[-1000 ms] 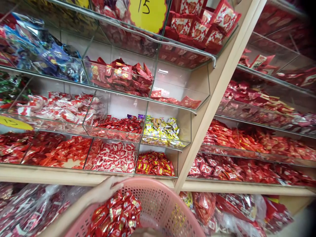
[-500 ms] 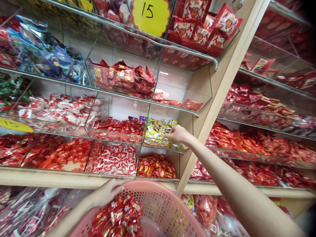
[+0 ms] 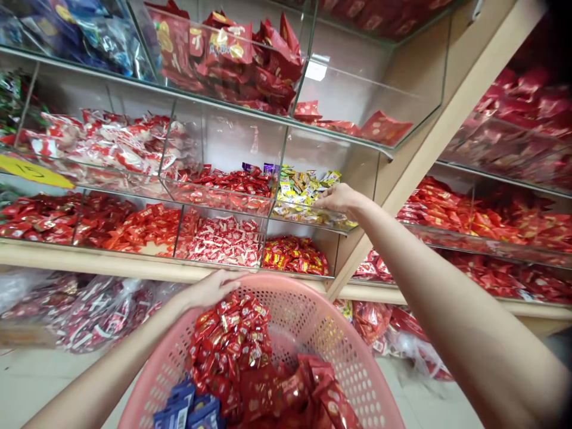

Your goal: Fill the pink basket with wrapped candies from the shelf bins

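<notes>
My left hand [image 3: 211,289] grips the far rim of a pink perforated plastic basket [image 3: 313,339]. The basket holds a heap of red wrapped candies [image 3: 232,342] and a few blue packets [image 3: 187,411]. My right hand [image 3: 339,198] reaches into a clear shelf bin of yellow wrapped candies [image 3: 299,189], fingers curled down onto the pile. Whether any candy is gripped is hidden by the hand.
Clear acrylic bins in tiers hold red and white candies [image 3: 223,238], red-yellow candies [image 3: 292,256] and red packets [image 3: 250,53]. A slanted wooden post [image 3: 429,149] divides the shelving. Bagged stock [image 3: 98,310] lies on the floor under the lowest shelf [image 3: 89,265]. A yellow price tag [image 3: 33,173] sits left.
My right arm came into view and reached into the yellow candy bin. The view has tilted down, showing more of the basket. My left hand stays on the rim.
</notes>
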`<state>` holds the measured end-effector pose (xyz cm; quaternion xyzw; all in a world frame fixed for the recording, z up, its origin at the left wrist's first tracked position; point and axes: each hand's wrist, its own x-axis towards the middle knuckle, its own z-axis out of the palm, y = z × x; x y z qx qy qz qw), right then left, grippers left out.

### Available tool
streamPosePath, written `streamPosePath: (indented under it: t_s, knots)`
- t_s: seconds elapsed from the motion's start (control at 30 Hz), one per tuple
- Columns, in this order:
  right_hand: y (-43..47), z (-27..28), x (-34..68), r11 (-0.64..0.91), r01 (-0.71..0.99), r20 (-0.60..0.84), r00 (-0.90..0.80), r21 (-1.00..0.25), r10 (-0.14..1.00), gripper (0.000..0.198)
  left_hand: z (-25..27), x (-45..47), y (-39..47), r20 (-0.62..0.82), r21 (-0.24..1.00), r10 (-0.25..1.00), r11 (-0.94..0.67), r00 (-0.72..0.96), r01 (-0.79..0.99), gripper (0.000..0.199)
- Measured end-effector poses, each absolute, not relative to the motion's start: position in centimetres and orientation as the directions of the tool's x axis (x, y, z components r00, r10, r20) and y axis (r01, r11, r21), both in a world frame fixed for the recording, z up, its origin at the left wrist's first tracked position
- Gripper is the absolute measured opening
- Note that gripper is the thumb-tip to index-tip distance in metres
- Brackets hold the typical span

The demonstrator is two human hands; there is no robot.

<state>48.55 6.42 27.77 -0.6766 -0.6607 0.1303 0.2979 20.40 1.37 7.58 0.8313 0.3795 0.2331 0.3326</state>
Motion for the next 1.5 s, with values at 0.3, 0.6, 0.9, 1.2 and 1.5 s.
streamPosePath:
  t_s: [0.3,0.6,0.9,1.2,1.5]
  knots:
    - [1.1,29.6,49.7,0.412,0.58,0.561,0.095,-0.702,0.822,0.014,7.6,20.2,1.4,0.137,0.721,0.769,-0.51,0.624,0.469,0.043]
    - [-5.8,13.8,48.0,0.259,0.525,-0.069,-0.524,-0.811,0.849,0.006,7.2,20.5,1.5,0.128,0.732,0.77,-0.499,0.625,0.465,0.043]
    - [-2.6,2.4,47.1,0.144,0.774,-0.388,-0.457,-0.616,0.801,0.017,7.9,20.4,0.9,0.117,0.724,0.78,-0.49,0.614,0.485,0.044]
    - [-5.0,5.8,46.2,0.434,0.893,-0.182,-0.449,-0.117,0.875,0.021,7.6,20.2,1.1,0.136,0.781,0.779,-0.465,0.612,0.418,0.045]
    - [-2.7,28.6,48.0,0.628,0.7,0.481,-0.445,-0.34,0.756,0.019,7.4,19.9,1.1,0.096,0.762,0.816,-0.429,0.57,0.486,0.047]
